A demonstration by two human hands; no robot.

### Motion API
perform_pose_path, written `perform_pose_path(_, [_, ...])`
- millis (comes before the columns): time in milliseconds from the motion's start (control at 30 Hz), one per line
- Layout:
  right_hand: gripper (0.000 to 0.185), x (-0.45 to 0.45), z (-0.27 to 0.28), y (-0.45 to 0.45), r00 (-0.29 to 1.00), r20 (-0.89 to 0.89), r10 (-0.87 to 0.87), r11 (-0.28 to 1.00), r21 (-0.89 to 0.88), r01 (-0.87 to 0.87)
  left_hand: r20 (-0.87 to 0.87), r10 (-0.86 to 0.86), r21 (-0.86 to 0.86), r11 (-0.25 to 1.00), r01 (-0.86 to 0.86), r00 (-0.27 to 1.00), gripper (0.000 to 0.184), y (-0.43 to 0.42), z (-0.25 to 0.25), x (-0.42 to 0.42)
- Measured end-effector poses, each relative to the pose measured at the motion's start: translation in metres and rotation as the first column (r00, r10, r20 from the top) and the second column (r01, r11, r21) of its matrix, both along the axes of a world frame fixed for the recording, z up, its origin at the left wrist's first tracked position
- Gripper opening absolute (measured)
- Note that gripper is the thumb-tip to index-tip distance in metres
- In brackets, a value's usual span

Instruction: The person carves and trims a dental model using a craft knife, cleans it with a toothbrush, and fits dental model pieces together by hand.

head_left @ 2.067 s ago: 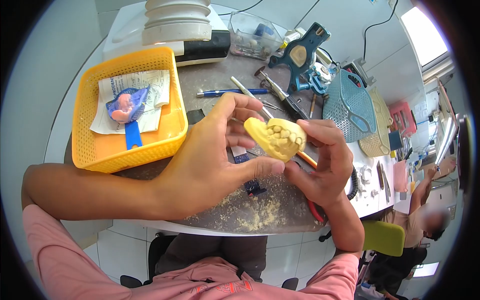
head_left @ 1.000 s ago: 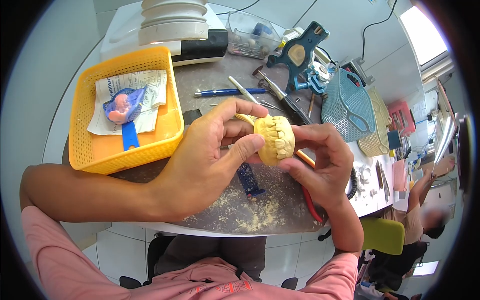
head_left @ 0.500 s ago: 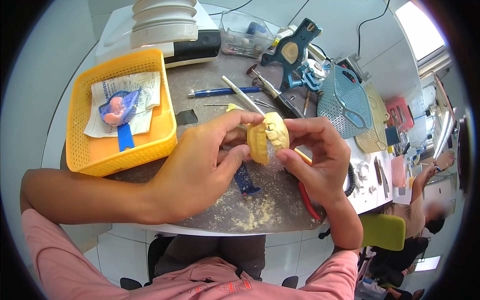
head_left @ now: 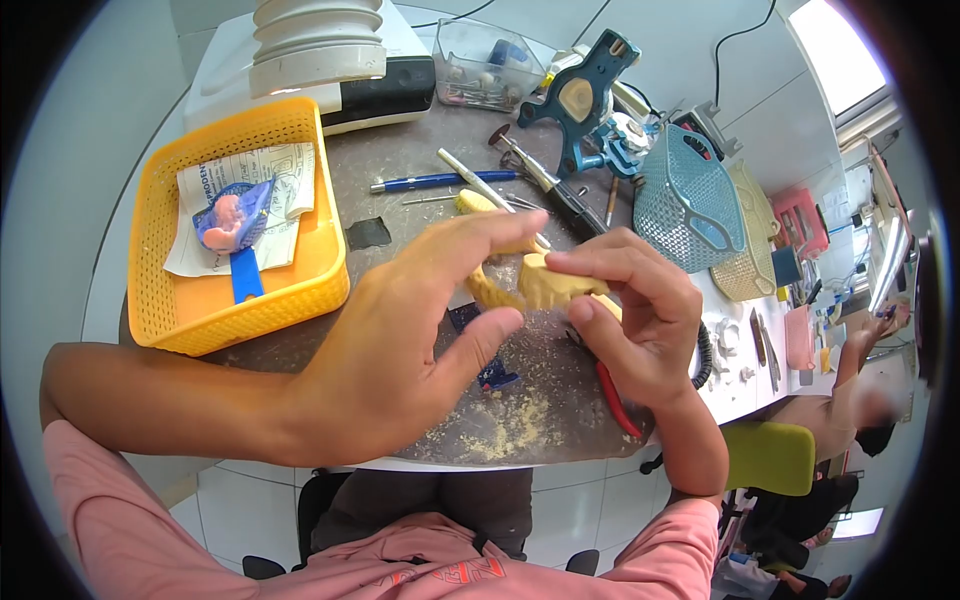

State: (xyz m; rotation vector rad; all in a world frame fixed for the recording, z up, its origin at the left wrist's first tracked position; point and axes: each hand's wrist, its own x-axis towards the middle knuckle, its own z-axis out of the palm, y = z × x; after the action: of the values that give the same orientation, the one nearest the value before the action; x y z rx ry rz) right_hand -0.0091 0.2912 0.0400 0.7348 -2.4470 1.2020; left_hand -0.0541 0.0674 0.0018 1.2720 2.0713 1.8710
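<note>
My right hand (head_left: pixel 640 320) pinches a pale yellow dental cast (head_left: pixel 548 284) between thumb and fingers, its flat base turned up. My left hand (head_left: pixel 385 330) is open just to the left, thumb and index finger spread apart around that side of the cast. A curved yellow cast piece (head_left: pixel 490 290) shows in the gap between them; whether it touches hidden left fingers I cannot tell. Another yellow piece (head_left: pixel 475 203) peeks out behind the left hand. Below lie a dark blue strip (head_left: pixel 497 376), yellow crumbs (head_left: pixel 510 428) and a red handle (head_left: pixel 618 400).
A yellow basket (head_left: pixel 240 325) at left holds paper and a blue impression tray (head_left: pixel 236 218). Behind the hands are a blue pen (head_left: pixel 425 182), a small burner-like tool (head_left: pixel 560 195), a teal articulator (head_left: pixel 580 100) and a blue basket (head_left: pixel 685 200). Another person (head_left: pixel 840 400) sits far right.
The left thumb and index finger have spread and let go of the casts. In the right hand the cast has turned so its base faces up. The view has shifted slightly.
</note>
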Motion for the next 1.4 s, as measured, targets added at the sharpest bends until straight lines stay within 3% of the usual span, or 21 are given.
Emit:
perform_pose_path(67, [0.024, 0.000, 0.001, 0.000, 0.998, 0.035, 0.044, 0.999, -0.028, -0.043, -0.039, -0.018, -0.003, 1.000, 0.018, 0.999, 0.047, -0.003, 0.006, 0.000])
perform_pose_path(167, [0.025, 0.001, 0.000, -0.001, 0.986, 0.112, 0.124, 0.991, -0.072, -0.117, 0.106, -0.126, -0.109, 0.985, 0.138, 0.986, 0.042, -0.004, 0.009, -0.002])
perform_pose_path(233, [0.026, 0.002, -0.004, -0.001, 0.986, 0.157, 0.057, 0.984, -0.173, -0.030, 0.224, -0.142, 0.073, 0.989, 0.129, 0.964, 0.040, 0.001, 0.004, -0.001])
perform_pose_path(367, [0.027, 0.003, -0.003, -0.007, 0.973, 0.232, -0.003, 0.970, -0.235, 0.059, 0.332, -0.157, 0.086, 0.987, 0.136, 0.930, 0.039, 0.002, 0.004, -0.001])
perform_pose_path(467, [0.024, 0.002, -0.003, -0.004, 0.973, 0.228, -0.033, 0.984, -0.161, 0.071, 0.369, -0.170, 0.095, 0.985, 0.145, 0.914, 0.040, 0.003, 0.004, -0.002])
perform_pose_path(533, [0.021, 0.002, -0.003, -0.002, 0.987, 0.143, -0.071, 0.997, -0.018, 0.074, 0.369, -0.157, 0.039, 0.987, 0.154, 0.916, 0.041, 0.002, 0.006, -0.002])
perform_pose_path(667, [0.018, -0.003, -0.002, -0.006, 0.997, -0.013, -0.071, 0.996, 0.055, 0.072, 0.392, -0.173, 0.066, 0.985, 0.160, 0.904, 0.043, 0.003, 0.006, -0.003])
perform_pose_path(733, [0.015, -0.004, 0.001, -0.008, 0.977, -0.095, -0.191, 0.981, 0.026, 0.195, 0.393, -0.179, 0.089, 0.984, 0.157, 0.902, 0.046, 0.004, 0.004, -0.003])
perform_pose_path(867, [0.014, -0.014, -0.004, 0.003, 0.916, -0.017, -0.400, 0.916, -0.037, 0.399, 0.357, -0.117, 0.138, 0.988, 0.072, 0.927, 0.051, 0.004, 0.007, -0.001])
perform_pose_path(933, [0.014, -0.019, -0.004, 0.006, 0.922, -0.109, -0.371, 0.859, 0.337, 0.385, 0.335, -0.106, 0.138, 0.988, 0.062, 0.936, 0.053, 0.004, 0.009, -0.002])
perform_pose_path(1067, [0.016, -0.027, -0.015, 0.004, 0.948, -0.162, -0.272, 0.846, 0.429, 0.316, 0.386, -0.103, 0.133, 0.990, 0.055, 0.917, 0.053, 0.005, 0.007, -0.001])
perform_pose_path(1200, [0.018, -0.030, -0.011, -0.003, 0.955, -0.141, -0.261, 0.864, 0.407, 0.297, 0.385, -0.113, 0.149, 0.987, 0.059, 0.916, 0.052, 0.005, 0.007, -0.001])
perform_pose_path(1267, [0.019, -0.028, -0.003, -0.006, 0.945, 0.069, -0.319, 0.890, 0.364, 0.274, 0.401, -0.120, 0.155, 0.986, 0.062, 0.908, 0.052, 0.005, 0.008, -0.002])
perform_pose_path(1400, [0.020, -0.029, -0.001, -0.004, 0.940, 0.088, -0.330, 0.866, 0.425, 0.264, 0.411, -0.141, 0.173, 0.982, 0.075, 0.900, 0.055, 0.006, 0.007, -0.001])
